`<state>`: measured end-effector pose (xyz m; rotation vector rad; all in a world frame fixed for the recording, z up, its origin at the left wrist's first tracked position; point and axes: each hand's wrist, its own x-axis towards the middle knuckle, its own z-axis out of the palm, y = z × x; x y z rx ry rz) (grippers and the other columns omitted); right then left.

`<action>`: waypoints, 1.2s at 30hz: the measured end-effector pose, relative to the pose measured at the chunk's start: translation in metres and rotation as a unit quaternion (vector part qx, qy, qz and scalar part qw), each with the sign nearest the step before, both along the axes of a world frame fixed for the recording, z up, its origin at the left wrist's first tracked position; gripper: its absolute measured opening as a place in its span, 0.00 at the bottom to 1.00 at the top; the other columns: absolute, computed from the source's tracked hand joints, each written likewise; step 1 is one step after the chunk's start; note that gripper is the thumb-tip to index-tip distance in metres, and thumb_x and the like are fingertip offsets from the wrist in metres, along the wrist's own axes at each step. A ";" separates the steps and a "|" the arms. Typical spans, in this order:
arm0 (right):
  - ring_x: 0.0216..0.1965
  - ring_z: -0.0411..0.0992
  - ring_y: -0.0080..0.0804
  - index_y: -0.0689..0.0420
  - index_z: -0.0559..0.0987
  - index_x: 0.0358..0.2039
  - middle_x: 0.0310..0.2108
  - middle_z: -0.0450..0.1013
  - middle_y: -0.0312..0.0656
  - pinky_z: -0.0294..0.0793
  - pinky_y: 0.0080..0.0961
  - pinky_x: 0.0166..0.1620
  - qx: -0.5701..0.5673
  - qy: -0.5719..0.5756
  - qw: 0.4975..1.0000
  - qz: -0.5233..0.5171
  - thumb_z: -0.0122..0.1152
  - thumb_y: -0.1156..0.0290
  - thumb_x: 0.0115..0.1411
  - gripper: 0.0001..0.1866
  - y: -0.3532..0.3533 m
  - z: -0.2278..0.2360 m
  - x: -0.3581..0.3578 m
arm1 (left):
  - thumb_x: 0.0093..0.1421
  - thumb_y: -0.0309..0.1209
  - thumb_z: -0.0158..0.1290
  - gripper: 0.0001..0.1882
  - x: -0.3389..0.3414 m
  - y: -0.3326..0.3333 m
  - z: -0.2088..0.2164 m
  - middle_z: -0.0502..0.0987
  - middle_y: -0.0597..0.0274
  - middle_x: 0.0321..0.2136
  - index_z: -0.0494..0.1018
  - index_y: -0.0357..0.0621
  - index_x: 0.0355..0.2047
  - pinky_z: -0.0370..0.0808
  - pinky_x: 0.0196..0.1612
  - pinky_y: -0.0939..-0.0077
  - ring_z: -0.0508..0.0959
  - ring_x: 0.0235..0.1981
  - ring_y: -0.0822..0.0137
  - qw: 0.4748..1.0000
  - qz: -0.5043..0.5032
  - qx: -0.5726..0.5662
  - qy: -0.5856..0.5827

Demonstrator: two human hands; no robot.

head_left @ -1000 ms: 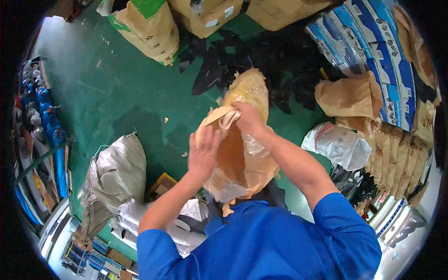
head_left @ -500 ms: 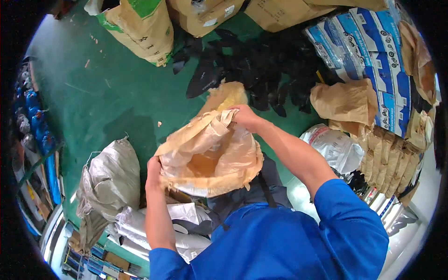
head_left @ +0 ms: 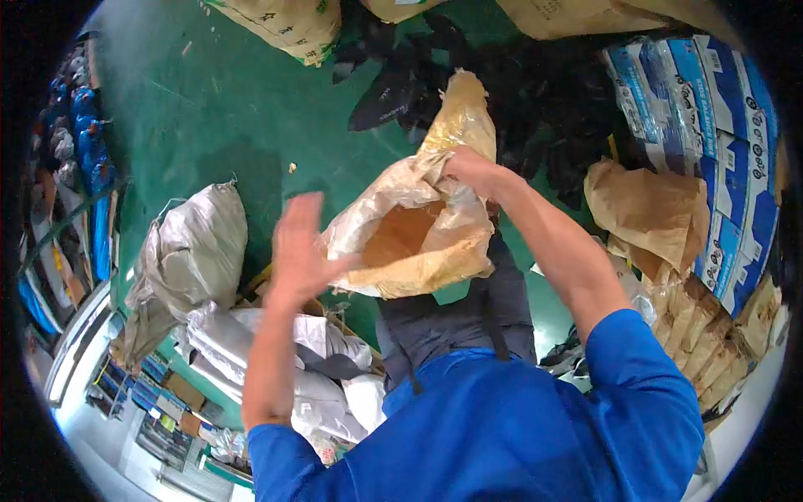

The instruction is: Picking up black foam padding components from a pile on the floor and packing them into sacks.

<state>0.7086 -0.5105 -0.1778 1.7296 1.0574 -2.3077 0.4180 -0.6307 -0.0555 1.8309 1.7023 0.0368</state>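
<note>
A large brown paper sack (head_left: 368, 280) with a pale plastic-like lining hangs in front of me, its mouth spread wide toward me. My right hand (head_left: 473, 171) is closed on the gathered far rim. Beside the left rim is my left hand (head_left: 299, 255), fingers apart and a little blurred, its thumb close to the sack's edge; whether it touches cannot be made out. Brown inner paper shows inside the mouth. A narrow yellowish end of the sack sticks out beyond my right hand.
Black flat pieces (head_left: 535, 109) lie in a heap on the green floor (head_left: 209, 109). A whitish woven sack (head_left: 196, 247) stands at left, with white wrapped rolls (head_left: 284, 343) nearer me. Blue-and-white boxes (head_left: 711, 125), a crumpled brown paper bag (head_left: 644, 209) and stacked brown bundles (head_left: 669, 326) line the right.
My left hand has let go of the sack's left rim and opened out. My right hand keeps its grip, and the sack has shifted up and to the right in view.
</note>
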 end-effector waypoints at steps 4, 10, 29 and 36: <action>0.41 0.74 0.33 0.63 0.77 0.43 0.41 0.75 0.50 0.72 0.28 0.46 0.229 0.036 0.969 0.087 0.67 0.61 0.42 0.27 -0.004 -0.009 0.009 | 0.49 0.37 0.58 0.23 0.115 -0.013 -0.069 0.72 0.44 0.42 0.69 0.37 0.41 0.67 0.48 0.63 0.73 0.45 0.50 0.947 0.287 -0.139 -0.034; 0.62 0.48 0.59 0.62 0.56 0.59 0.60 0.51 0.60 0.47 0.48 0.63 0.536 -0.139 0.827 0.101 0.67 0.61 0.41 0.46 -0.081 0.054 0.082 | 0.53 0.21 0.43 0.14 0.156 -0.039 -0.081 0.71 0.44 0.36 0.65 0.31 0.41 0.67 0.46 0.65 0.73 0.39 0.51 0.917 0.388 0.088 -0.034; 0.36 0.72 0.36 0.59 0.74 0.38 0.35 0.73 0.42 0.73 0.35 0.44 -0.293 0.117 0.870 -0.380 0.56 0.63 0.52 0.16 -0.129 -0.180 0.056 | 0.64 0.48 0.40 0.29 0.069 -0.118 -0.130 0.62 0.58 0.58 0.57 0.47 0.61 0.64 0.59 0.56 0.64 0.58 0.55 0.536 0.737 -0.086 -0.404; 0.55 0.63 0.39 0.58 0.60 0.60 0.55 0.64 0.46 0.62 0.34 0.57 0.210 -0.003 0.977 -0.025 0.72 0.50 0.42 0.49 -0.080 -0.352 0.133 | 0.65 0.45 0.39 0.29 0.100 -0.086 -0.208 0.62 0.58 0.58 0.56 0.41 0.61 0.65 0.57 0.64 0.64 0.58 0.61 0.634 0.743 0.012 -0.215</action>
